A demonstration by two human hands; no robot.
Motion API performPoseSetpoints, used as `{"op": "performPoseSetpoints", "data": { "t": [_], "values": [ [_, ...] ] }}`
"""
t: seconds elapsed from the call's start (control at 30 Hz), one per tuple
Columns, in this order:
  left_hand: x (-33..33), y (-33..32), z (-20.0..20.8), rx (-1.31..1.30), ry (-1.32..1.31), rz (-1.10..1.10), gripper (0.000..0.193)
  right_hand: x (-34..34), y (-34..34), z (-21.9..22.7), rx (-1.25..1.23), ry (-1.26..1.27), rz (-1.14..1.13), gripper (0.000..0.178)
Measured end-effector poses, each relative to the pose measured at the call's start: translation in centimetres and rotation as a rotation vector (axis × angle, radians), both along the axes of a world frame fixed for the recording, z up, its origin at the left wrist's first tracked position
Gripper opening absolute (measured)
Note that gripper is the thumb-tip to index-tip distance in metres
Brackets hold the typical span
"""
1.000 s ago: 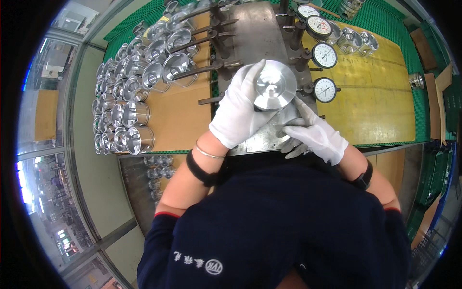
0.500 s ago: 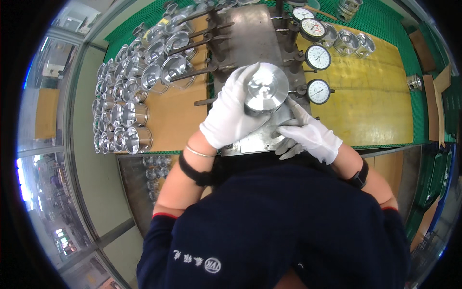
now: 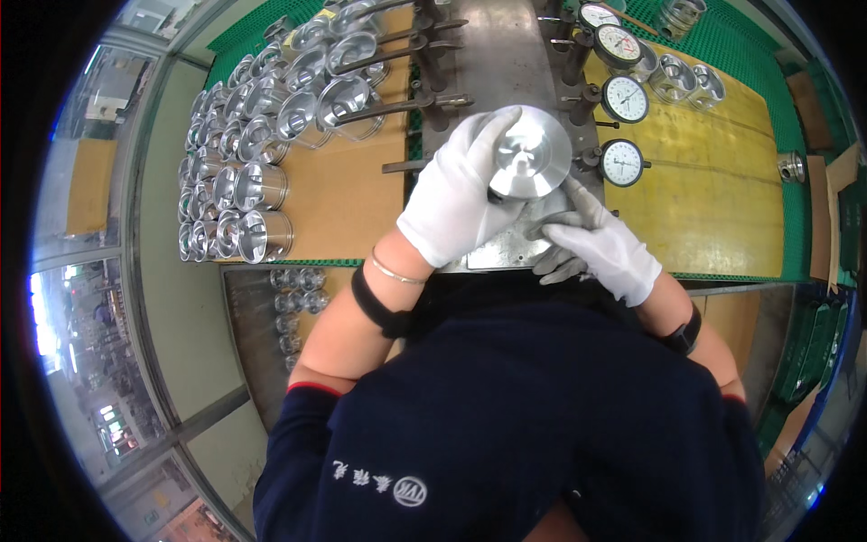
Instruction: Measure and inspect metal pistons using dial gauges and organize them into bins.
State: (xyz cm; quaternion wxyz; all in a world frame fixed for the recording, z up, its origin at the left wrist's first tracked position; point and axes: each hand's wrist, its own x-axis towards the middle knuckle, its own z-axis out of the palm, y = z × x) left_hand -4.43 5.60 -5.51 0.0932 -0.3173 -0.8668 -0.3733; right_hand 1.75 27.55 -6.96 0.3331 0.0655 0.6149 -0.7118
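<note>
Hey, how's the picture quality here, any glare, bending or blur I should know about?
Head view: strong glare on the shiny metal disc under the left hand; bench edges bow toward the rim; a black fisheye border rings the frame; the centre is sharp, the window side softer.

Factory workshop: dial gauges (image 3: 625, 99), metal cylinders (image 3: 262, 185)

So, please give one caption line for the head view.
Gloved left hand holds a round metal part over a gauge fixture; right hand steadies beneath.
</note>
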Motion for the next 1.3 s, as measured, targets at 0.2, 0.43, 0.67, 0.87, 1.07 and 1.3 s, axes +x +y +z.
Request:
{"op": "performPoseSetpoints", "data": {
  "t": [0.2, 0.43, 0.67, 0.87, 1.07, 1.3],
  "values": [
    [1.0, -0.5, 0.3, -0.038, -0.044, -0.013, 0.087, 0.7, -0.2, 0.6, 0.078, 0.037, 0.064, 0.094],
    [-0.3, -0.1, -0.6, 0.054, -0.025, -0.036, 0.088, -0.4, -1.0, 2.5, 0.002, -0.129, -0.011, 0.097],
    [-1.0, 0.1, -0.6, 0.053, 0.03, -0.06, 0.087, -0.7, -0.7, 1.5, 0.028, -0.059, 0.001, 0.098],
    [-1.0, 0.1, -0.8, 0.048, -0.007, -0.03, 0.092, -0.9, -0.8, 2.6, 0.071, -0.131, 0.019, 0.097],
    [-1.0, 0.0, -1.0, 0.037, 0.014, -0.019, 0.092, -0.9, -0.9, 1.8, 0.077, -0.15, 0.007, 0.097],
    [-1.0, 0.2, -0.7, 0.041, -0.011, -0.016, 0.093, -1.2, -0.8, 2.6, 0.125, -0.101, 0.02, 0.099]
  ]
}}
